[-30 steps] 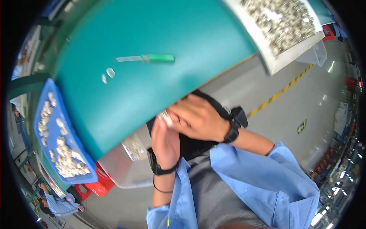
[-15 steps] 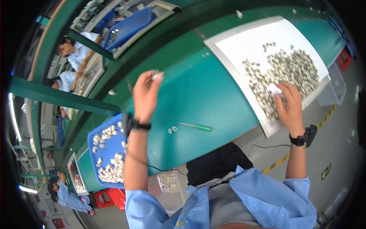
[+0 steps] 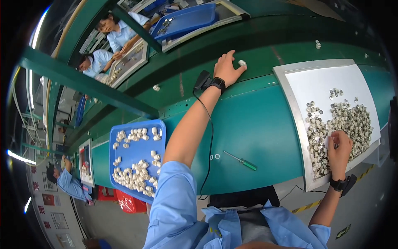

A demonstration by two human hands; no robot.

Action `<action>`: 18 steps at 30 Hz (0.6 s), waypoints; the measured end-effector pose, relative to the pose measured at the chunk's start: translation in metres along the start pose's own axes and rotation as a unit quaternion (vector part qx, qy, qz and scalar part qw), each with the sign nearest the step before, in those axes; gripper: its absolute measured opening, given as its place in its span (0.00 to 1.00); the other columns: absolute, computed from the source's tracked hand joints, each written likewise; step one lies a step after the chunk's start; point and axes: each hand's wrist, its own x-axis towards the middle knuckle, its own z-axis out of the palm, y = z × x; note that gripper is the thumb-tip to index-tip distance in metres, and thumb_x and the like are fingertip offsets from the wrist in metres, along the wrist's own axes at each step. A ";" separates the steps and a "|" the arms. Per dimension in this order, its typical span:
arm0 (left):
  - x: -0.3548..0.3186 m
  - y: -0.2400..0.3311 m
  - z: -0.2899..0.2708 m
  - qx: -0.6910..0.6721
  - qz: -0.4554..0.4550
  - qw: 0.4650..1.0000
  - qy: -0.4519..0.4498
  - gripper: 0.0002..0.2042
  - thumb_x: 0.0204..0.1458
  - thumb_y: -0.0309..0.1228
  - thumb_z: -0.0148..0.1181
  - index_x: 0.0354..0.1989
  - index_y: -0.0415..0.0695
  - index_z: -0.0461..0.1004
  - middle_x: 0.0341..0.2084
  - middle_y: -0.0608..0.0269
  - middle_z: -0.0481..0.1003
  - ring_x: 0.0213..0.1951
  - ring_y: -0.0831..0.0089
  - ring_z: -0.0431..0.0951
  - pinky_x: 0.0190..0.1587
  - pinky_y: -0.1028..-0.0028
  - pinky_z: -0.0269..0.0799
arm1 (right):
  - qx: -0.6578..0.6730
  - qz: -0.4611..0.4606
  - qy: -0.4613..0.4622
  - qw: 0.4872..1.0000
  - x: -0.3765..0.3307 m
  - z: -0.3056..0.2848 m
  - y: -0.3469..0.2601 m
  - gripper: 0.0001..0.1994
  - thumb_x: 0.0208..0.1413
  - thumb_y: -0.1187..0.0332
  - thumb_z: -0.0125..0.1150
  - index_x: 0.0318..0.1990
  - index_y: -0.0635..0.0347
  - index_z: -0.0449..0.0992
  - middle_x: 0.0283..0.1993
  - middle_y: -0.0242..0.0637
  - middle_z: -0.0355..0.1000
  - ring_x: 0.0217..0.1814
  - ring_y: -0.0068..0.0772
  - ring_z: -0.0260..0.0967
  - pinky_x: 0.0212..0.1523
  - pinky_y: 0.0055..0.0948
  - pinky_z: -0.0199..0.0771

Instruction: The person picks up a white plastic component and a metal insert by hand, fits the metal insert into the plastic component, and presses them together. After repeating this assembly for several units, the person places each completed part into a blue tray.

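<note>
My left hand (image 3: 228, 69) is stretched out over the dark green belt (image 3: 265, 54), fingers apart and holding nothing. A small white cylindrical part (image 3: 242, 63) lies beside its thumb and fingertips. My right hand (image 3: 340, 151) rests at the pile of small metal-and-white parts (image 3: 350, 124) in the white-lined, silver-framed tray (image 3: 290, 99). Its fingers are curled together, with something pale at the tips, too hidden to name. Both wrists wear black bands with a small device.
A blue tray (image 3: 128, 157) of white cylindrical parts stands at left. A green-handled screwdriver (image 3: 244, 163) and two small clear rings (image 3: 214, 157) lie on the green table. A black cable (image 3: 211, 137) trails from my left wrist. Co-workers (image 3: 120, 35) sit across the belt.
My left hand has reached away over the belt and opened; the small piece it held is out of its fingers. My right hand stays at the pile. The whole view has shifted.
</note>
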 end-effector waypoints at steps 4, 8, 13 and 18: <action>-0.040 -0.001 -0.040 0.017 0.032 0.999 -0.016 0.30 0.51 0.43 0.67 0.62 0.43 0.68 0.45 0.59 0.76 0.52 0.60 0.74 0.55 0.62 0.66 | 0.011 0.020 0.063 0.998 -0.004 -0.002 -0.010 0.07 0.59 0.72 0.59 0.44 0.59 0.76 0.33 0.34 0.70 0.37 0.33 0.67 0.55 0.35 0.59; -0.094 -0.010 -0.103 0.011 0.033 0.999 -0.016 0.26 0.54 0.42 0.64 0.58 0.42 0.71 0.43 0.58 0.77 0.47 0.62 0.77 0.52 0.62 0.70 | 0.028 -0.065 0.091 0.993 -0.005 0.001 -0.004 0.07 0.60 0.72 0.58 0.45 0.59 0.76 0.33 0.34 0.70 0.37 0.35 0.66 0.56 0.34 0.59; -0.199 -0.016 -0.204 -0.029 0.029 0.999 0.000 0.13 0.57 0.34 0.62 0.46 0.39 0.78 0.36 0.55 0.80 0.40 0.62 0.82 0.43 0.66 0.76 | 0.064 -0.052 0.046 0.996 -0.030 -0.003 -0.020 0.07 0.63 0.72 0.58 0.45 0.64 0.76 0.36 0.35 0.73 0.40 0.29 0.68 0.47 0.31 0.67; -0.341 -0.076 -0.297 0.015 -0.199 0.979 0.039 0.10 0.58 0.31 0.61 0.44 0.38 0.78 0.34 0.57 0.81 0.40 0.65 0.82 0.43 0.68 0.76 | 0.168 -0.037 0.080 0.982 -0.046 -0.001 -0.018 0.08 0.64 0.72 0.57 0.46 0.65 0.76 0.39 0.33 0.73 0.43 0.24 0.67 0.47 0.27 0.69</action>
